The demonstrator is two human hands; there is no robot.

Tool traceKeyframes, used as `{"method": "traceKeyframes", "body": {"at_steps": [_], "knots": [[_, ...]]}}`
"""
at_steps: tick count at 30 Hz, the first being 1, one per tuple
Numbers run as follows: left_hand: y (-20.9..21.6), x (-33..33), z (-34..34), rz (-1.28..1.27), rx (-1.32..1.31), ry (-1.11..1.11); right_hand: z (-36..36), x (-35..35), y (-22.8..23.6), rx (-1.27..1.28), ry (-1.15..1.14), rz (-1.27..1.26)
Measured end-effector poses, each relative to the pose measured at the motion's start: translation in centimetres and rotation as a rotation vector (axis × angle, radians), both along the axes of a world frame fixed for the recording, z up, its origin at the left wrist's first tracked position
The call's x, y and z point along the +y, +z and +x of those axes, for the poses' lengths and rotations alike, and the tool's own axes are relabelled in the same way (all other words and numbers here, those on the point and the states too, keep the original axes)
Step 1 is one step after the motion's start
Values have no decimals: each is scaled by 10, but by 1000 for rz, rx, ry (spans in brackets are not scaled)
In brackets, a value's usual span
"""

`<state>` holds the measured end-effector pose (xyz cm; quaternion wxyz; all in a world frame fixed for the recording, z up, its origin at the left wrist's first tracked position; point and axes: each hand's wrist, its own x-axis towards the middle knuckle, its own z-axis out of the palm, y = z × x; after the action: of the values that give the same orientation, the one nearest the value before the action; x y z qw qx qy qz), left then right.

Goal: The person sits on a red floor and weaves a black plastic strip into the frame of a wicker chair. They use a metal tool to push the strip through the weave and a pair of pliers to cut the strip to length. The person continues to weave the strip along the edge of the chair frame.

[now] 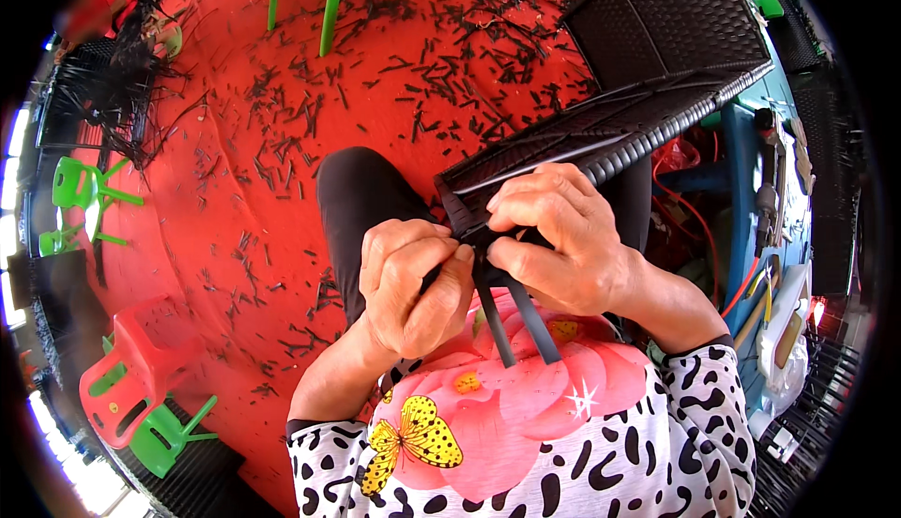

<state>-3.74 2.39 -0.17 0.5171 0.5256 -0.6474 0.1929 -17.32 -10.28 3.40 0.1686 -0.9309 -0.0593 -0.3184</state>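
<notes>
Head view shows two bare hands working close together, near the middle of the frame. The left hand (413, 283) is bent into a closed shape, with its thumb and first finger pinching at the near corner of a black woven piece (662, 21). The right hand (568, 241) is also closed, its curled fingers and thumb gripping at the same corner from the other side. Both grips are nearly without gap, but what exactly lies between the fingertips is partly hidden, so I cannot tell which strand each hand presses. This woven piece extends from the hands toward the upper right of the frame, with a ridged edge on its lower side. Two flat black strips (534, 326) hang below the hands, side by side, in front of the spotted shirt (601, 452) with its pink flower and yellow butterfly. One dark trouser knee (361, 185) is visible just left of centre. Many short black scraps (450, 77) are scattered over the red floor (216, 208). A green stool (328, 2) stands at the top edge, and a red chair (141, 368) is at the lower left. At the right side, a blue table (743, 175) carries several tools.
</notes>
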Motion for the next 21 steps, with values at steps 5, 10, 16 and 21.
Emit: {"method": "traceKeyframes", "body": {"at_steps": [5, 10, 16, 21], "knots": [[-2, -1, 3, -4, 17, -34, 7, 3, -2, -2, -70, 82], [-7, -1, 7, -35, 0, -96, 6, 3, 3, 85, -50, 91], [-15, 3, 7, -58, 27, -120, 7, 8, -2, 42, -55, 69], [-14, 1, 9, -54, 43, -162, 3, 8, -6, -23, -38, 36]]}}
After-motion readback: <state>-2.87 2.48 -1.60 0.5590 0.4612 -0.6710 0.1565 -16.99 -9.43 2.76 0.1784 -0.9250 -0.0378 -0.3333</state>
